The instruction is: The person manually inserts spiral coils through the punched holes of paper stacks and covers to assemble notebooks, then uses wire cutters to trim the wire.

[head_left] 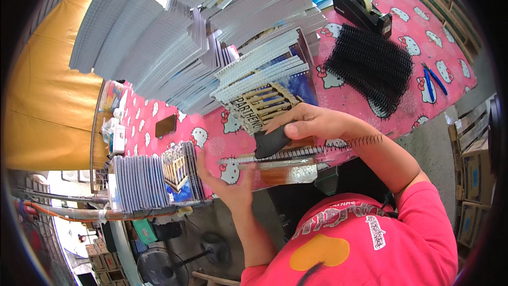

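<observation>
My right hand (304, 122) is closed on a dark, curved block-like piece (271, 141) whose exact kind I cannot make out. Just under it runs a black spiral binding coil (317, 150), its loose right end sticking out over my right forearm. The coil lies along a narrow pale strip, perhaps a notebook's edge seen end-on. My left hand (233, 188) is by the strip's left end, thumb and fingers apart. Beyond my right hand, a leaning stack of punched notebooks (264, 100) has a printed building on its front cover. Coil-bound notebooks (153, 177) stand in a row at left.
Tall paper stacks (143, 37) fill the far left of the pink patterned table (211, 143). At right are a pile of black coils (370, 66), blue-handled pliers (433, 83) and a tape dispenser (362, 10). A phone (166, 126) lies left; a fan (161, 267) stands below.
</observation>
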